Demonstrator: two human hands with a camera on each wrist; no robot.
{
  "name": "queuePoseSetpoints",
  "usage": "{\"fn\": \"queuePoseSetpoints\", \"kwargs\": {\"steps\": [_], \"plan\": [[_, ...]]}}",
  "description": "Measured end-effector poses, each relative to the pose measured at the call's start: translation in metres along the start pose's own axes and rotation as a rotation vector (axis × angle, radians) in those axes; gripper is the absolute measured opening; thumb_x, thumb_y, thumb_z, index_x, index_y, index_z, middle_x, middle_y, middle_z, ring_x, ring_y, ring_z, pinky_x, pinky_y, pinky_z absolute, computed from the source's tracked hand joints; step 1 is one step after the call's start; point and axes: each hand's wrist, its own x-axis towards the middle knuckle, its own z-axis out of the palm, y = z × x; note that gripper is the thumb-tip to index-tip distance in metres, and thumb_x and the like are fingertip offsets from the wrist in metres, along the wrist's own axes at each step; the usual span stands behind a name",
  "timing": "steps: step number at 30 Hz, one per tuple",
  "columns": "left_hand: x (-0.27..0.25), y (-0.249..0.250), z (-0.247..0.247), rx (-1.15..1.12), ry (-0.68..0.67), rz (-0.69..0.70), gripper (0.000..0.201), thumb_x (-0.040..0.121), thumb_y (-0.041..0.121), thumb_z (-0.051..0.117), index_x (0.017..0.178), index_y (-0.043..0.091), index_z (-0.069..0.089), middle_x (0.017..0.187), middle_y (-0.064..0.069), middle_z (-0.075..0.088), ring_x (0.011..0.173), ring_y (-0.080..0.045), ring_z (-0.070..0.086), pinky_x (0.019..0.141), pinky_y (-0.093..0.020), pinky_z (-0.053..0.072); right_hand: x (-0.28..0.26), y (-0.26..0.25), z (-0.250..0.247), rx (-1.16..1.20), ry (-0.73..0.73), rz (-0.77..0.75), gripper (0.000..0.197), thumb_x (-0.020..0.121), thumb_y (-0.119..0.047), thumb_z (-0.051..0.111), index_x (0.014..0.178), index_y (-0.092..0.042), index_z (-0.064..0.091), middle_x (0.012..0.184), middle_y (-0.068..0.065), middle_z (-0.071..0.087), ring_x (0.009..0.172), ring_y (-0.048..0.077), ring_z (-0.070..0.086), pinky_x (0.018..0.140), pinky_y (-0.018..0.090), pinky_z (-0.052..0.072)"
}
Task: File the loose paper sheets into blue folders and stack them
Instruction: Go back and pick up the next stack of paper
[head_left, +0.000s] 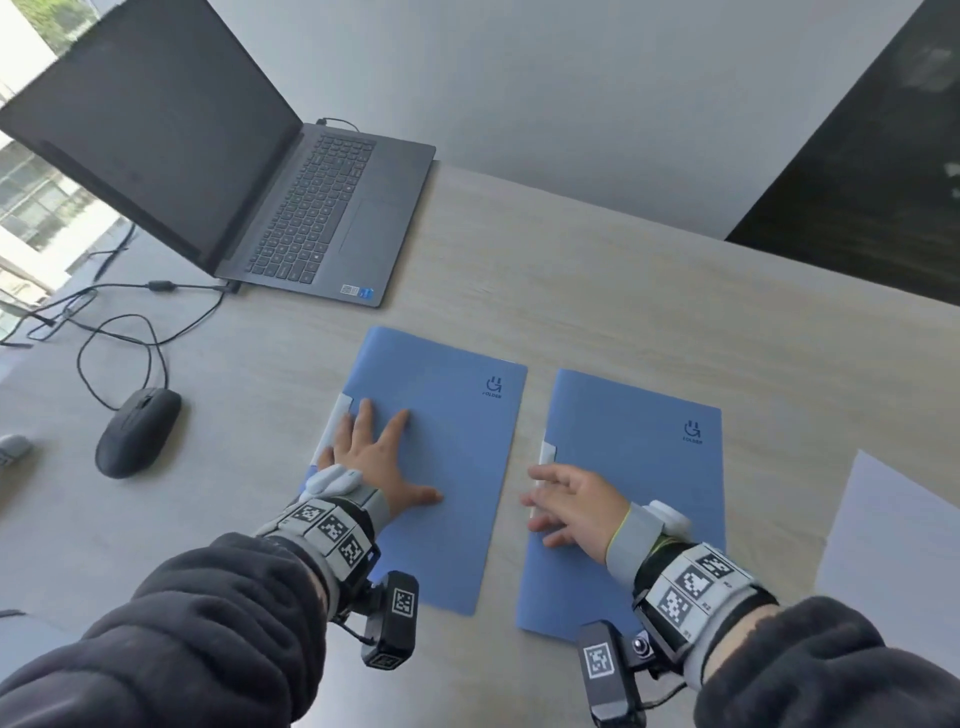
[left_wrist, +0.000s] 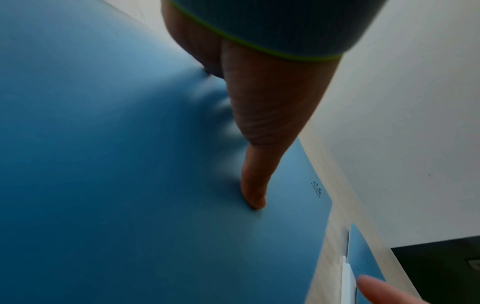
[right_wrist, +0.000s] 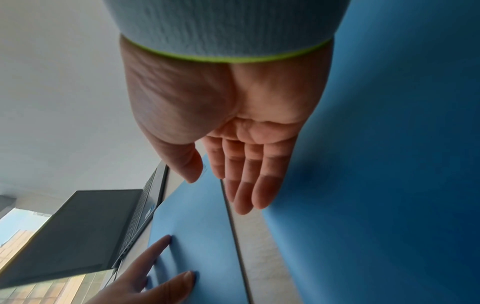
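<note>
Two shut blue folders lie side by side on the pale wooden table. My left hand lies flat with spread fingers on the left folder, near its white spine clip. In the left wrist view its thumb presses the left folder's cover. My right hand is open with straight fingers over the left edge of the right folder, beside that folder's white clip. I cannot tell whether it touches. Loose white paper sheets lie at the far right.
An open grey laptop stands at the back left, with a black mouse and trailing cables to its left. A narrow strip of bare table separates the folders. A dark panel rises behind the table at the right.
</note>
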Motion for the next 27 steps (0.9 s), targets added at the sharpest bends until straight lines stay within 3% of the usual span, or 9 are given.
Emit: {"fn": "queuePoseSetpoints", "kwargs": {"steps": [4, 8, 12, 15, 19, 22, 25, 27], "plan": [[0.001, 0.005, -0.008, 0.001, -0.008, -0.041, 0.114, 0.048, 0.078, 0.067, 0.144, 0.052, 0.013, 0.165, 0.005, -0.006, 0.153, -0.023, -0.003, 0.118, -0.052, 0.020, -0.022, 0.012, -0.034, 0.018, 0.096, 0.000, 0.021, 0.092, -0.016, 0.054, 0.111, -0.020, 0.061, 0.090, 0.004, 0.070, 0.066, 0.017, 0.064, 0.054, 0.026, 0.049], [-0.006, 0.037, -0.009, -0.125, 0.064, -0.026, 0.087, 0.068, 0.059, 0.068, 0.144, 0.042, 0.028, 0.166, 0.002, 0.005, 0.153, -0.027, 0.003, 0.118, -0.053, 0.022, -0.046, 0.039, -0.075, 0.041, 0.219, 0.011, 0.017, 0.094, -0.018, 0.051, 0.108, -0.019, 0.062, 0.086, 0.004, 0.069, 0.063, 0.017, 0.061, 0.048, 0.022, 0.045], [-0.032, 0.105, 0.002, -0.197, 0.054, 0.157, 0.056, 0.080, 0.048, 0.062, 0.133, 0.040, 0.048, 0.157, 0.007, 0.029, 0.144, -0.026, 0.024, 0.112, -0.048, 0.030, -0.074, 0.075, -0.117, 0.107, 0.363, 0.021, 0.016, 0.094, -0.015, 0.051, 0.105, -0.016, 0.063, 0.081, 0.005, 0.068, 0.057, 0.017, 0.058, 0.045, 0.023, 0.041], [-0.062, 0.167, 0.023, -0.212, -0.028, 0.343, 0.041, 0.086, 0.044, 0.058, 0.126, 0.038, 0.055, 0.146, 0.011, 0.043, 0.135, -0.021, 0.035, 0.108, -0.041, 0.035, -0.106, 0.111, -0.150, 0.150, 0.465, 0.042, 0.015, 0.093, -0.014, 0.053, 0.102, -0.014, 0.065, 0.079, 0.005, 0.067, 0.060, 0.018, 0.056, 0.048, 0.026, 0.040], [-0.105, 0.244, 0.065, -0.194, -0.157, 0.548, 0.040, 0.090, 0.041, 0.058, 0.129, 0.034, 0.056, 0.144, 0.009, 0.047, 0.133, -0.020, 0.040, 0.109, -0.038, 0.037, -0.156, 0.170, -0.194, 0.190, 0.589, 0.066, 0.012, 0.091, -0.020, 0.056, 0.096, -0.023, 0.067, 0.091, 0.002, 0.071, 0.074, 0.017, 0.062, 0.061, 0.030, 0.048], [-0.125, 0.275, 0.090, -0.165, -0.222, 0.587, 0.042, 0.090, 0.038, 0.059, 0.131, 0.032, 0.055, 0.145, 0.007, 0.047, 0.134, -0.021, 0.042, 0.109, -0.041, 0.038, -0.176, 0.203, -0.211, 0.205, 0.645, 0.089, 0.010, 0.087, -0.027, 0.060, 0.090, -0.029, 0.069, 0.095, 0.006, 0.073, 0.085, 0.023, 0.068, 0.072, 0.033, 0.048], [-0.144, 0.309, 0.117, -0.127, -0.213, 0.611, 0.051, 0.089, 0.035, 0.061, 0.139, 0.030, 0.049, 0.151, 0.006, 0.043, 0.136, -0.023, 0.041, 0.111, -0.040, 0.037, -0.199, 0.233, -0.224, 0.282, 0.642, 0.108, 0.014, 0.081, -0.034, 0.061, 0.090, -0.032, 0.070, 0.096, 0.007, 0.073, 0.082, 0.025, 0.068, 0.065, 0.032, 0.047], [-0.158, 0.334, 0.134, -0.062, -0.188, 0.643, 0.064, 0.089, 0.038, 0.059, 0.148, 0.031, 0.036, 0.160, 0.008, 0.030, 0.144, -0.026, 0.030, 0.116, -0.042, 0.031, -0.219, 0.252, -0.234, 0.336, 0.666, 0.105, 0.017, 0.078, -0.035, 0.061, 0.091, -0.030, 0.070, 0.093, 0.007, 0.074, 0.072, 0.020, 0.064, 0.061, 0.030, 0.046]]}}
